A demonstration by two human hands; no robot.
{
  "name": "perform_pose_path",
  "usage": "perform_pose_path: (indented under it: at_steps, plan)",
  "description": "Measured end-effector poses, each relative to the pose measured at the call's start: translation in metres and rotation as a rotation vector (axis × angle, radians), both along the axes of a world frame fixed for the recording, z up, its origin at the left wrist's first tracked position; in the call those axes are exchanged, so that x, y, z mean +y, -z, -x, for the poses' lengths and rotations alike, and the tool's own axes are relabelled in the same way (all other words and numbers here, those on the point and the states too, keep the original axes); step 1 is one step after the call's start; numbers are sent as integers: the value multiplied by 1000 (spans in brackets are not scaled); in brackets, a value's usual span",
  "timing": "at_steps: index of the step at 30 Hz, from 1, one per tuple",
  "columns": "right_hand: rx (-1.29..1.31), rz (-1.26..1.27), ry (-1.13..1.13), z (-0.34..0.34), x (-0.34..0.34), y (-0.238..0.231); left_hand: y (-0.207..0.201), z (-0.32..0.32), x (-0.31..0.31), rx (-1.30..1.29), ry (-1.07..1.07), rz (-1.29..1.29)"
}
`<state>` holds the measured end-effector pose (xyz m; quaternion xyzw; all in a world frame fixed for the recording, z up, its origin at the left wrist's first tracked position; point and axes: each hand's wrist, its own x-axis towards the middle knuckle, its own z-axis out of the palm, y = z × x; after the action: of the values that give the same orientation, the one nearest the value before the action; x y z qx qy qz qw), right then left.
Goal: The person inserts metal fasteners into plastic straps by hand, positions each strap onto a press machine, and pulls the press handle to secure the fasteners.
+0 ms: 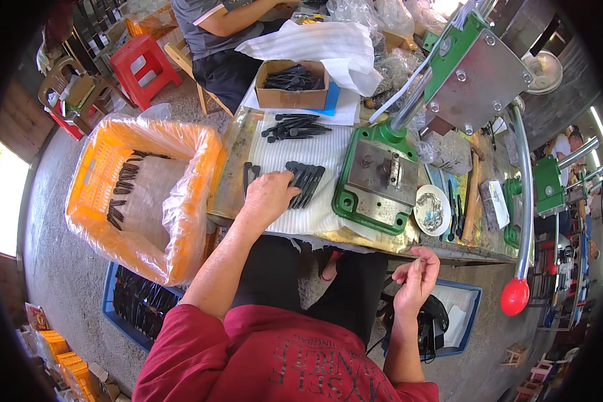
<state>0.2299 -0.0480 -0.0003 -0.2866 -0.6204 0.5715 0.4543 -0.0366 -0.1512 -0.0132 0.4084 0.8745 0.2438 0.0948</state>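
My left hand (266,199) is bent over the white foam sheet (328,157), fingertips and thumb closed at the edge of a row of slim black handle-like pieces (307,182). A couple of similar pieces show just left of its knuckles. Farther back on the foam lies a loose pile of black pieces (295,127). My right hand (417,278) is raised off the bench's front edge, thumb and fingers pinched together; whatever sits between them is too small to name. Right of the foam stands a green hand press (375,177) with a steel plate on its base.
A plastic-lined orange crate (211,157) holding black pieces stands at left. Behind the foam is a cardboard box (291,98). A white bowl (432,210) of small parts and a hammer (472,194) lie right of the press. The red-knobbed lever (514,296) hangs down. Another person (224,47) sits opposite.
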Motion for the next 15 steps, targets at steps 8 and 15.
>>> perform_pose_path:
  at_steps: [8,15]
  plan:
    - [-43,36,-8,0,-2,7,-1,44,24,57,-100,-109]
    - [-104,57,-7,1,-5,14,8,78,50,253,-120,52]
